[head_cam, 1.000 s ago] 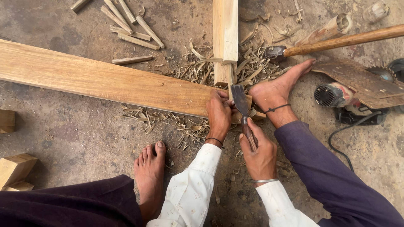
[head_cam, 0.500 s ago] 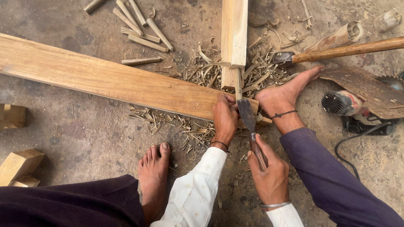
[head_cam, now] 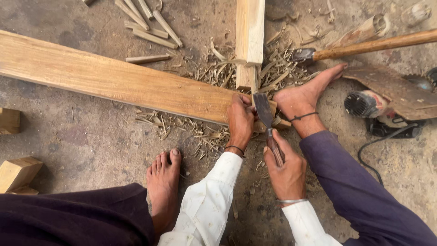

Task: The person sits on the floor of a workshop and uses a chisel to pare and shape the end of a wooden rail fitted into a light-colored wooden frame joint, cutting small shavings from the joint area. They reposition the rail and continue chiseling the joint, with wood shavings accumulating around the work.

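Looking down from my head, I see my left hand [head_cam: 240, 119] closed over the near end of the plank [head_cam: 114, 79], fingers curled on its edge, right beside the chisel blade. My right hand [head_cam: 286, 169] is wrapped tight around the wooden handle of the chisel [head_cam: 265, 114], and the flat dark blade points away from me, its tip resting on the plank's end, between my left hand and my right foot [head_cam: 304, 96]. That foot presses down on the same end of the plank, a dark cord around its ankle. My left foot [head_cam: 163, 180] stands flat on the floor [head_cam: 82, 136], nearer to me and apart from the plank.

The plank lies across the floor, running from the far left toward the middle. A second beam [head_cam: 249, 36] comes in from the top and meets the plank's end just beyond the chisel. Shavings [head_cam: 191, 130] litter the floor around this joint, and a few split sticks [head_cam: 150, 27] lie beyond the plank. To the right, a tool with a long wooden handle [head_cam: 373, 44] lies past my right foot, and further right sits a power saw [head_cam: 387, 105] with its cord. Two wood blocks [head_cam: 16, 173] rest at the left edge. My sleeves are white, my trousers dark.
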